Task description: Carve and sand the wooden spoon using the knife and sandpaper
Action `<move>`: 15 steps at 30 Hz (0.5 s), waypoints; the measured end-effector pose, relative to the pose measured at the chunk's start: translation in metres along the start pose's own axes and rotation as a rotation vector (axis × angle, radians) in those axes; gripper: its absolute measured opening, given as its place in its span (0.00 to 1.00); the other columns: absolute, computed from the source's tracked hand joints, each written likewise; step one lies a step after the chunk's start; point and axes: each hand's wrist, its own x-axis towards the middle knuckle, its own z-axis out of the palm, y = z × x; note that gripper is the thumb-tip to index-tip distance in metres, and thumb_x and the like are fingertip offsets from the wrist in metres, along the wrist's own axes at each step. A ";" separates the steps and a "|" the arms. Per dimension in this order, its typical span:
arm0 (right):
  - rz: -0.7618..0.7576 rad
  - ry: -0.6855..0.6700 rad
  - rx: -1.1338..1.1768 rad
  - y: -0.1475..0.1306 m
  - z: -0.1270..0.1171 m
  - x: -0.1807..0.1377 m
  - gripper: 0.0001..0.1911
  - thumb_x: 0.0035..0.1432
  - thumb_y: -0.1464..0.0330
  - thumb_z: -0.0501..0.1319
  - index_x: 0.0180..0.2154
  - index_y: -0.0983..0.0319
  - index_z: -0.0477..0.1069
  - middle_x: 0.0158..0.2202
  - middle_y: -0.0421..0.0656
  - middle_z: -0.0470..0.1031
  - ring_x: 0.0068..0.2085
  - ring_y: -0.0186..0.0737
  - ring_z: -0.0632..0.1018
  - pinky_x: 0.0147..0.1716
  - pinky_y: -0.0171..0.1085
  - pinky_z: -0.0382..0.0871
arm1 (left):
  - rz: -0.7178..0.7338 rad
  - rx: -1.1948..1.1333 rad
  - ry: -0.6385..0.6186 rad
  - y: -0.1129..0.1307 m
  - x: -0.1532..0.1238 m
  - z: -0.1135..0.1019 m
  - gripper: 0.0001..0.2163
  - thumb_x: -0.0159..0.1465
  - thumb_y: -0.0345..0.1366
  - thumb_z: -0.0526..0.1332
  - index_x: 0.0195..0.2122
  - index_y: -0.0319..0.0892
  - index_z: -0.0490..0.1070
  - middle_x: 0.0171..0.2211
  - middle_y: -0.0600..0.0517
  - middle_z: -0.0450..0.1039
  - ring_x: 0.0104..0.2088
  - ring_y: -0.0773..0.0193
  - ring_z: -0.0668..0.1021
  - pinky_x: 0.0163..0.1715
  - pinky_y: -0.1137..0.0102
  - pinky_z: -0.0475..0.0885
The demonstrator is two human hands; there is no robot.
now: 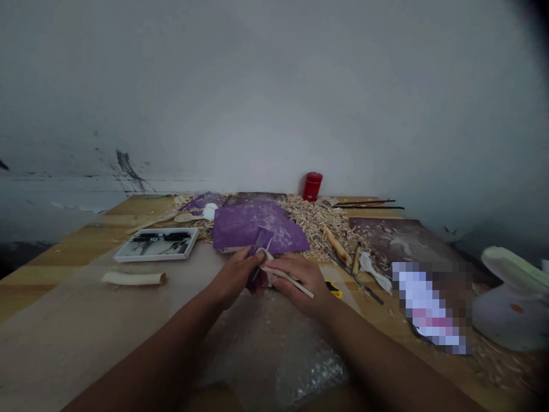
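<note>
My left hand (238,276) is closed on a folded piece of purple sandpaper (259,240), pressing it against the bowl end of a pale wooden spoon (286,276). My right hand (300,280) grips the spoon's handle, which points down to the right. Both hands meet over the middle of the wooden table (64,252), above a sheet of bubble wrap (300,366).
A large purple sandpaper sheet (253,226) and a pile of wood shavings (313,220) lie behind my hands. A white tray of tools (156,245) and a pale wooden blank (134,278) sit left. A red can (312,186), carving tools (354,274) and a white fan (510,297) are right.
</note>
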 end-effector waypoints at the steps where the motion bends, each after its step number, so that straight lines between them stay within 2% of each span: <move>1: 0.010 0.018 0.011 0.001 0.001 0.000 0.14 0.52 0.68 0.56 0.43 0.59 0.67 0.35 0.42 0.72 0.36 0.34 0.72 0.37 0.35 0.64 | -0.012 0.035 -0.016 0.001 -0.001 0.001 0.15 0.57 0.48 0.49 0.28 0.39 0.62 0.16 0.55 0.67 0.13 0.68 0.69 0.13 0.75 0.63; 4: 0.143 0.024 0.085 0.002 0.002 -0.001 0.10 0.53 0.68 0.56 0.39 0.59 0.68 0.29 0.40 0.73 0.30 0.32 0.73 0.32 0.32 0.66 | -0.021 0.103 -0.103 0.001 -0.004 0.003 0.22 0.59 0.50 0.42 0.25 0.38 0.64 0.15 0.54 0.66 0.12 0.70 0.68 0.12 0.76 0.61; 6: 0.255 -0.006 0.215 0.003 0.002 -0.002 0.09 0.53 0.67 0.55 0.37 0.59 0.69 0.26 0.38 0.72 0.25 0.30 0.72 0.27 0.31 0.66 | -0.023 0.119 -0.152 0.000 -0.005 0.002 0.26 0.60 0.51 0.38 0.22 0.37 0.65 0.15 0.53 0.66 0.11 0.71 0.68 0.11 0.77 0.60; 10: 0.413 -0.050 0.469 0.005 0.006 -0.005 0.08 0.53 0.66 0.54 0.35 0.60 0.69 0.26 0.38 0.71 0.22 0.28 0.71 0.21 0.29 0.66 | -0.051 0.115 -0.172 -0.003 -0.005 -0.001 0.28 0.60 0.51 0.37 0.22 0.36 0.68 0.14 0.53 0.66 0.10 0.72 0.66 0.10 0.77 0.58; 15: 0.436 -0.140 0.559 0.004 0.015 -0.007 0.10 0.55 0.65 0.52 0.36 0.60 0.69 0.23 0.37 0.69 0.19 0.26 0.68 0.15 0.26 0.62 | -0.085 0.076 -0.176 -0.002 -0.004 -0.002 0.29 0.59 0.52 0.37 0.19 0.36 0.67 0.12 0.53 0.64 0.09 0.72 0.65 0.09 0.78 0.57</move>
